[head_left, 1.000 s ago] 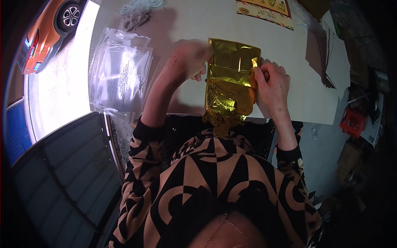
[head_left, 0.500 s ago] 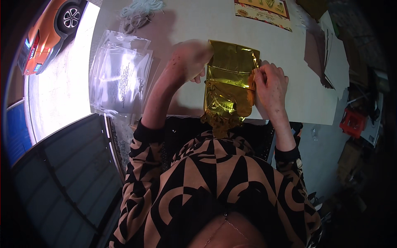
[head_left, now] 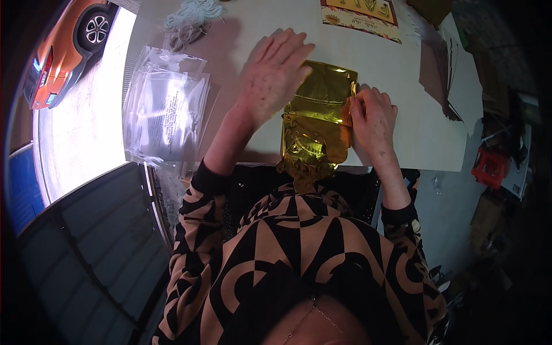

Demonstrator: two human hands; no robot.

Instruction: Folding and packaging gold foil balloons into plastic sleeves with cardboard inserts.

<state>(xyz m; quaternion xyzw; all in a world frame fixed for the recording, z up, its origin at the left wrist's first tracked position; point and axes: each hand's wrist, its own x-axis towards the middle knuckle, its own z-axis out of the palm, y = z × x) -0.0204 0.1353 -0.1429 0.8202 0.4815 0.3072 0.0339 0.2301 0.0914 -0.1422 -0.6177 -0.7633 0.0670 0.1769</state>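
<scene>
A shiny gold foil piece (head_left: 315, 118), flat and folded in layers, lies at the table's near edge. Its crinkled lower end hangs over the edge toward my lap. My right hand (head_left: 375, 118) pinches the foil's right edge between thumb and fingers. Over the foil's upper left corner is my left hand (head_left: 276, 75), palm down with fingers stretched out and holding nothing. Whether its thumb side touches the foil, I cannot tell.
A stack of clear plastic bags (head_left: 167, 109) lies at the left, with bundles of pale string (head_left: 192, 20) beyond it. A printed card (head_left: 362, 17) is at the far side. Brown and white sheets (head_left: 440, 77) lie at the right; a red plastic item (head_left: 490, 169) is past the table.
My left hand has moved away from me, up past the foil's top left corner, and its fingers have stretched out. My right hand keeps its pinch on the foil's edge.
</scene>
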